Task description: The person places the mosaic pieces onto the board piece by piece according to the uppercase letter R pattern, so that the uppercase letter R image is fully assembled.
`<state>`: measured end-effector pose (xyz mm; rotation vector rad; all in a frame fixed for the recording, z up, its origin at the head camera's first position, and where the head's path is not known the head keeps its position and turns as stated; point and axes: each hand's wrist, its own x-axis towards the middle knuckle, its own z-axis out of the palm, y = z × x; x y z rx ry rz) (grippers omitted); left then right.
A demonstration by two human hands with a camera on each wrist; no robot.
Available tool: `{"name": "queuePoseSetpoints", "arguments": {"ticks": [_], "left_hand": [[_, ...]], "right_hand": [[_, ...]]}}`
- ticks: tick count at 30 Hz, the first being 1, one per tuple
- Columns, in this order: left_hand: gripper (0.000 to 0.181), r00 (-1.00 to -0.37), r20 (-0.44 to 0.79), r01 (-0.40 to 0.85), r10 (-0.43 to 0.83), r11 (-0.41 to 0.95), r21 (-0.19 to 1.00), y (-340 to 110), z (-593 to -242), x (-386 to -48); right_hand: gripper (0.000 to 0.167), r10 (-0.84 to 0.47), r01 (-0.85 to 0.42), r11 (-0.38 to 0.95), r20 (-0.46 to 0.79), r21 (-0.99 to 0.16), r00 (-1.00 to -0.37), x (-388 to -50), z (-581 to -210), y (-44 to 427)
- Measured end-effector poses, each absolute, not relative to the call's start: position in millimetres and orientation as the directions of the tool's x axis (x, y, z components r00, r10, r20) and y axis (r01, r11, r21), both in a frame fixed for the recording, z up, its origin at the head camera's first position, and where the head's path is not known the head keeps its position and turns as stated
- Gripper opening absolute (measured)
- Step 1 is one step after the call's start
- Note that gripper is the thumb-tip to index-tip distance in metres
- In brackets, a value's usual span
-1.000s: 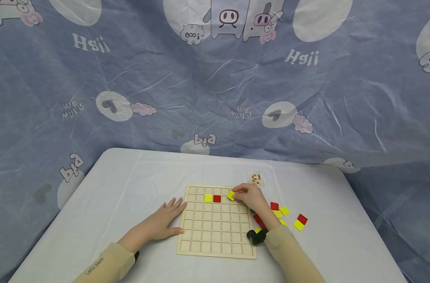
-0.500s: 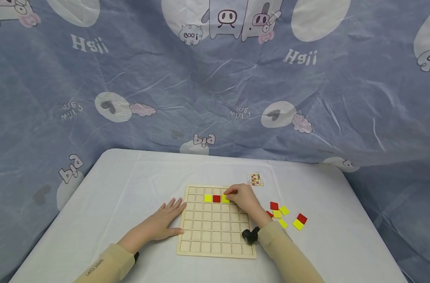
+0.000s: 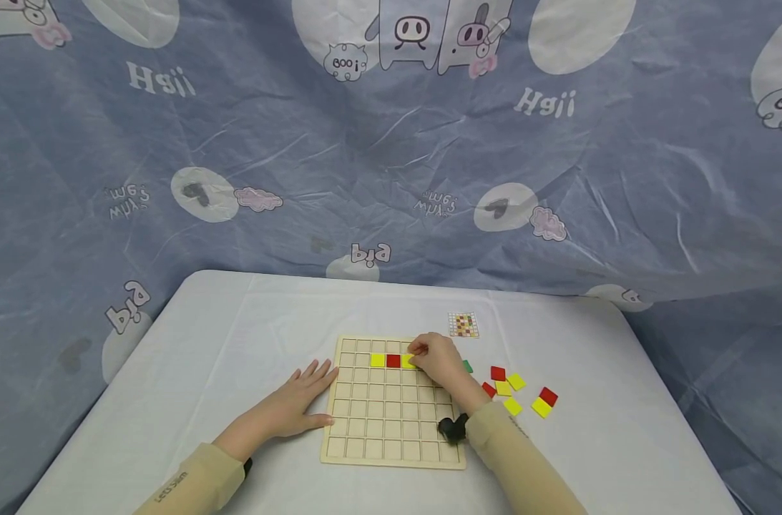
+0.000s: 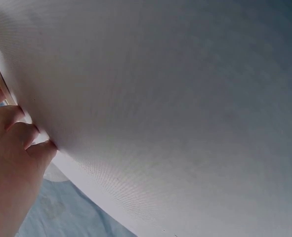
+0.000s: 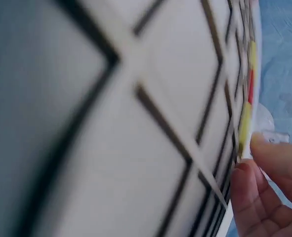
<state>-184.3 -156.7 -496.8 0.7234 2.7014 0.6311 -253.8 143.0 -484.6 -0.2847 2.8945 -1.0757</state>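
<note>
Right hand (image 3: 438,357) at the far part of the pale wooden grid board (image 3: 374,413): I read a narrow pinch, thumb and finger on the right edge of a thin yellow square tile (image 3: 406,360). It lies in line with a red square tile (image 3: 393,361) and, left of that, a second yellow square tile (image 3: 378,360). Left hand (image 3: 298,403) spread wide, holding nothing, thumb and fingertips at the board's left edge; I take it as steadying. Step in hand, my judgement: seating the pinched tile in the grid; whether it is fully down I cannot tell from my end of the feed. Next move calls for squaring it up, then letting go without nudging its red neighbour. Loose red tiles (image 3: 498,373), loose yellow tiles (image 3: 512,407) and a green piece (image 3: 467,366), partly hidden, lie right of the board; a small printed grid card (image 3: 463,325) sits beyond its far right corner.
</note>
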Motion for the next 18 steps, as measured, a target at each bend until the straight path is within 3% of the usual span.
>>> {"name": "queuePoseSetpoints", "arguments": {"ticks": [8, 18], "left_hand": [[0.084, -0.836, -0.155, 0.408, 0.526, 0.785, 0.467, -157, -499, -186], [0.084, -0.837, -0.152, 0.408, 0.526, 0.784, 0.468, -157, -500, -186]], "right_hand": [[0.021, -0.087, 0.016, 0.654, -0.096, -0.756, -0.992, -255, -473, 185], [0.025, -0.014, 0.114, 0.714, -0.177, -0.691, -0.984, -247, -477, 229]]}}
